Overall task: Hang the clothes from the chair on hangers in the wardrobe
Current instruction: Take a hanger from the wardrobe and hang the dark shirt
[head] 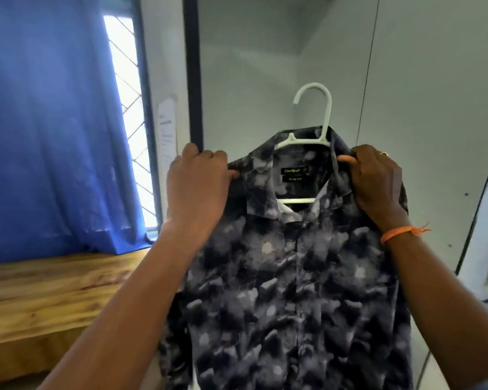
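A dark patterned shirt [288, 277] with grey blotches hangs on a white plastic hanger [320, 116], whose hook sticks up above the collar. My left hand [197, 187] grips the shirt's left shoulder. On the other side my right hand [375, 181] pinches the right shoulder near the collar. Both hands hold the shirt up in front of the open wardrobe [251, 66], whose pale grey inside fills the background. No rail is in view, and the hook hangs on nothing.
The wardrobe's dark frame edge [193, 80] stands just left of the shirt. A blue curtain [54, 122] covers a window at the left, above a wooden surface [45, 291]. A pale door edge [485, 220] stands at the right.
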Tool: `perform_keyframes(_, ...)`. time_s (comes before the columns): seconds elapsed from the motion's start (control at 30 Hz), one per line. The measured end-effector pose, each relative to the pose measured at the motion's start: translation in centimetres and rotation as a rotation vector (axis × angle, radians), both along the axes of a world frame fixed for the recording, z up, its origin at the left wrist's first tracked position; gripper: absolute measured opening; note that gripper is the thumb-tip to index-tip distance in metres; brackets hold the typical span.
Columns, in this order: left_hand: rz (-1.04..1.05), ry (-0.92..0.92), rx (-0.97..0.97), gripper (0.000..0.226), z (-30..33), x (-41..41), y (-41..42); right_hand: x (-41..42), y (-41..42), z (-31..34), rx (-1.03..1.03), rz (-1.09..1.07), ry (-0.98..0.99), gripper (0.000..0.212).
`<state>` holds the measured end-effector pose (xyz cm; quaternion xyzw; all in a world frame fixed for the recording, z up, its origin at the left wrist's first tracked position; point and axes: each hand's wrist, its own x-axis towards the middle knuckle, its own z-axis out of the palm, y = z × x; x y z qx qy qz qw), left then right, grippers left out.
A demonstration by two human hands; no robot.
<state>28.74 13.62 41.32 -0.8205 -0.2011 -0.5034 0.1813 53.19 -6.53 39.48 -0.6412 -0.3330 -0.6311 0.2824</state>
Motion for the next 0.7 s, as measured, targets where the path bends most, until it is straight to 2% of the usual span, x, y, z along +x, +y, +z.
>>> perform_keyframes(0.07,0.063,-0.023,0.113,0.019,-0.9,2.9,-1.0,3.5,0.0,0.3,0.005,0.040,-0.032,0.056)
perform_keyframes(0.13,0.123,-0.010,0.137,0.015,-1.8,6.3,-1.8,6.7,0.5,0.9,-0.003,0.066,-0.028,0.057)
perform_keyframes(0.23,0.135,-0.053,0.086,0.015,-1.6,12.8,-1.7,12.7,0.8,1.9,-0.066,0.070,-0.018,0.055)
perform_keyframes(0.33,0.045,-0.107,-0.010,0.006,-0.1,18.9,-0.4,18.0,1.5,3.3,-0.119,0.014,-0.001,0.050)
perform_keyframes(0.47,0.061,-0.194,-0.100,0.014,2.3,26.5,2.3,23.7,2.5,5.3,-0.186,0.031,0.023,0.050)
perform_keyframes(0.57,0.081,-0.209,-0.072,0.020,4.6,31.1,4.9,27.2,3.0,6.9,-0.219,0.100,-0.025,0.046)
perform_keyframes(0.7,0.010,-0.259,-0.061,0.028,8.3,36.8,8.3,31.8,4.8,9.2,-0.220,-0.043,-0.030,0.039)
